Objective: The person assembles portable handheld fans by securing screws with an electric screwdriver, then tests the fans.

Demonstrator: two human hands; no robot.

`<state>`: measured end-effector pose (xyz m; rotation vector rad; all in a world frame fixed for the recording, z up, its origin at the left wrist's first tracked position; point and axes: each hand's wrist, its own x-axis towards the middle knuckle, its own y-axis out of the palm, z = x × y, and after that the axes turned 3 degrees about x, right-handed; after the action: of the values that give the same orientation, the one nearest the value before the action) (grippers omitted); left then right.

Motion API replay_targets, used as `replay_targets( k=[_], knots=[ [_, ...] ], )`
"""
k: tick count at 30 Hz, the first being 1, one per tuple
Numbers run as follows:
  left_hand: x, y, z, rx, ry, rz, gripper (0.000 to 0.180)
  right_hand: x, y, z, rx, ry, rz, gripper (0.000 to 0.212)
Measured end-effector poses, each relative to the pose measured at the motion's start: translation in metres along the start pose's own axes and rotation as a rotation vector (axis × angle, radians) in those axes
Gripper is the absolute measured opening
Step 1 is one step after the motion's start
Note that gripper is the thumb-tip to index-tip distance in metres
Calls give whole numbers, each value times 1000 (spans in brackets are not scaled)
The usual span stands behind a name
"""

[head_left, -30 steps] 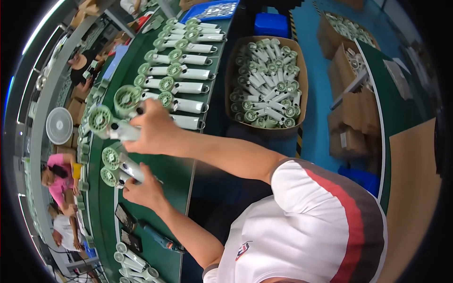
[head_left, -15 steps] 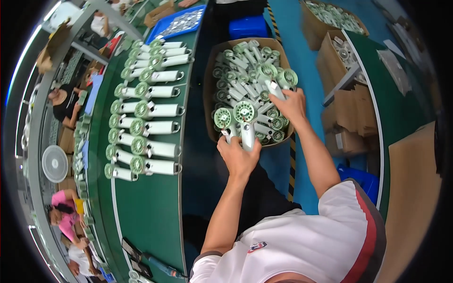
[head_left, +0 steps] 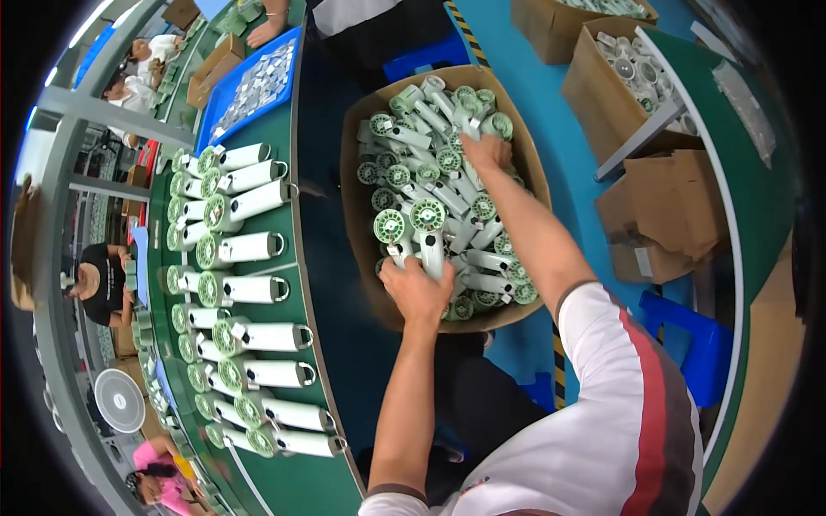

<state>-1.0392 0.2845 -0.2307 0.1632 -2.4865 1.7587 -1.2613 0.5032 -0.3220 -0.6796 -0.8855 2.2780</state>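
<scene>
The left hand [head_left: 417, 291] pinches two fans [head_left: 428, 215] by their handles [head_left: 433, 251] over the box's [head_left: 352, 224] near side; gripping there should spare the round heads [head_left: 390, 226]. Farther right, the right hand [head_left: 488, 152] meets piled fans [head_left: 448, 160]; its grip I cannot tell.

Two green-headed fan bodies [head_left: 433, 248] stood in the left hand [head_left: 417, 295]. On the bench [head_left: 325, 473] at left, nine lay in the right row [head_left: 249, 248] and about ten in the left. One blue tray [head_left: 212, 125] lay beyond them. Three cartons of parts [head_left: 355, 228] stood farther right: one near, two far.
</scene>
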Motion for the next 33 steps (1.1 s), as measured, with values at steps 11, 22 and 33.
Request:
replay_targets(
  k=[11, 22, 33],
  knots=[
    [-19, 16, 24, -40, -10, 27, 57, 73, 47, 26, 21, 324, -6, 77],
    [13, 38, -8, -36, 117, 66, 56, 116, 53, -36, 8, -47, 203, 74],
    [84, 104, -67, -12, 315, 131, 57, 5, -85, -92, 507, -334, 248, 46]
  ],
)
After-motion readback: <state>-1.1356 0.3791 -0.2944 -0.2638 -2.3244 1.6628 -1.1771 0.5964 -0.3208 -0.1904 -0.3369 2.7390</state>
